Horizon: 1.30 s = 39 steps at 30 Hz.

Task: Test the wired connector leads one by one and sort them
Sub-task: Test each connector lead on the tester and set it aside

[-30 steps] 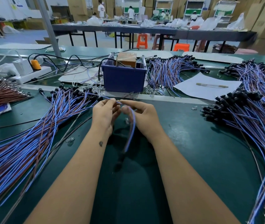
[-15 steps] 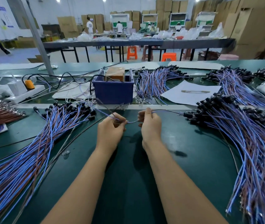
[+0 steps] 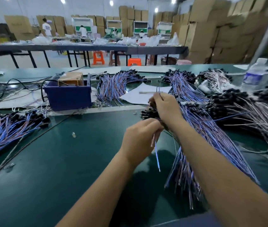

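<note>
Head view: on a green surface (image 3: 67,161), the left hand (image 3: 139,141) has its grip curled round one blue wire (image 3: 156,153) hanging down at centre. The right hand (image 3: 166,107), at one o'clock from it, pinches wire ends above a big wire pile (image 3: 211,128). A blue box (image 3: 67,97) sits at ten o'clock.

Bright ceiling lamps, soft shadows under the arms, motion blur, edges bowed.
</note>
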Motion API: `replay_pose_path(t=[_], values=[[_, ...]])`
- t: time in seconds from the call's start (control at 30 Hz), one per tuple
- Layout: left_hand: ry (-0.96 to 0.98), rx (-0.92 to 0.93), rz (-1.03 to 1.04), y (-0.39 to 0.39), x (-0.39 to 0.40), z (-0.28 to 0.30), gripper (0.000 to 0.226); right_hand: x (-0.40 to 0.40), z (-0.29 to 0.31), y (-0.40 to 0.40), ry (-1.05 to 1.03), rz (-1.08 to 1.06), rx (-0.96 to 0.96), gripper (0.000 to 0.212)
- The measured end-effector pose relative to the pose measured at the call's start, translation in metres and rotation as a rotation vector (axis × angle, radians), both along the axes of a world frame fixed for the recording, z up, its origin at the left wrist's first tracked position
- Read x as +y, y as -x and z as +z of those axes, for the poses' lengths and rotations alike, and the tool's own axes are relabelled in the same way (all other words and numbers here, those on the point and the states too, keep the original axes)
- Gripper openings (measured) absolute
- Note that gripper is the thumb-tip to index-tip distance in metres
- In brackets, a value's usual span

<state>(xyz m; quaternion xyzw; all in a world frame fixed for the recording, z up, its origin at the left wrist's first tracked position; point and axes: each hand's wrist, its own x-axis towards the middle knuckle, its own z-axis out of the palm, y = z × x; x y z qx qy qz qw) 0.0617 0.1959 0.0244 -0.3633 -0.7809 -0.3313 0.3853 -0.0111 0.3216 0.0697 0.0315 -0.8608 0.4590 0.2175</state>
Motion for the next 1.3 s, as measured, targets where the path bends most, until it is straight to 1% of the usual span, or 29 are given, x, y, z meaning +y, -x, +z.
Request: replay_pose_path(t=[0.03, 0.07, 0.13, 0.17, 0.23, 0.33, 0.4, 0.47, 0.53, 0.6, 0.67, 0.73, 0.8, 0.87, 0.9, 0.93, 1.0, 1.07, 1.13, 1.17, 1.23, 1.3], values=[[0.053, -0.048, -0.030, 0.000, 0.010, 0.001, 0.014, 0.016, 0.003, -0.001, -0.087, -0.019, -0.027, 0.042], [0.119, -0.136, -0.042, 0.000, 0.017, 0.001, 0.023, 0.031, 0.004, -0.002, -0.181, -0.049, -0.072, 0.042], [0.255, -0.333, -0.045, 0.003, 0.025, -0.007, 0.044, 0.058, 0.004, -0.006, -0.349, -0.127, -0.184, 0.037], [0.297, -0.415, -0.046, 0.005, 0.025, -0.012, 0.049, 0.069, 0.002, -0.007, -0.421, -0.168, -0.231, 0.033], [0.306, -0.505, -0.035, 0.007, 0.019, -0.022, 0.044, 0.082, -0.002, -0.009, -0.530, -0.244, -0.297, 0.026], [0.228, -0.560, 0.044, 0.011, 0.001, -0.028, 0.026, 0.080, -0.007, -0.011, -0.586, -0.330, -0.321, 0.023], [0.162, -0.569, 0.080, 0.016, -0.011, -0.028, 0.023, 0.065, -0.008, -0.009, -0.618, -0.374, -0.254, 0.031], [0.102, -0.594, 0.113, 0.020, -0.025, -0.027, 0.023, 0.038, -0.008, -0.006, -0.643, -0.356, -0.146, 0.036], [0.000, -0.628, 0.156, 0.021, -0.042, -0.027, 0.027, 0.003, -0.010, -0.003, -0.634, -0.262, -0.049, 0.036], [-0.125, -0.645, 0.214, 0.023, -0.064, -0.027, 0.032, -0.038, -0.017, -0.002, -0.601, -0.134, -0.012, 0.033], [-0.233, -0.634, 0.315, 0.025, -0.092, -0.025, 0.036, -0.081, -0.028, -0.001, -0.556, -0.008, -0.035, 0.031], [-0.329, -0.588, 0.456, 0.029, -0.127, -0.023, 0.037, -0.123, -0.043, -0.002, -0.515, 0.101, -0.097, 0.030], [-0.365, -0.505, 0.619, 0.032, -0.167, -0.023, 0.037, -0.162, -0.057, -0.004, -0.467, 0.192, -0.160, 0.031], [-0.319, -0.453, 0.836, 0.034, -0.205, -0.025, 0.037, -0.196, -0.068, -0.007, -0.461, 0.227, -0.177, 0.031], [-0.312, -0.484, 0.962, 0.035, -0.222, -0.026, 0.038, -0.208, -0.071, -0.006, -0.471, 0.219, -0.167, 0.030], [-0.330, -0.557, 1.075, 0.035, -0.236, -0.026, 0.040, -0.216, -0.073, -0.005, -0.481, 0.199, -0.156, 0.030], [-0.360, -0.737, 1.210, 0.039, -0.250, -0.025, 0.041, -0.222, -0.075, 0.000, -0.473, 0.157, -0.159, 0.029], [-0.283, -0.840, 1.263, 0.044, -0.251, -0.025, 0.035, -0.217, -0.076, 0.004, -0.414, 0.153, -0.187, 0.029], [-0.181, -0.863, 1.298, 0.048, -0.248, -0.024, 0.027, -0.213, -0.077, 0.006, -0.368, 0.174, -0.202, 0.028], [-0.159, -0.852, 1.308, 0.049, -0.247, -0.024, 0.024, -0.213, -0.078, 0.006, -0.359, 0.184, -0.197, 0.027], [-0.197, -0.777, 1.280, 0.049, -0.248, -0.027, 0.023, -0.214, -0.080, 0.005, -0.338, 0.196, -0.169, 0.026], [-0.328, -0.617, 1.151, 0.048, -0.250, -0.028, 0.024, -0.215, -0.080, 0.004, -0.293, 0.202, -0.124, 0.024]])
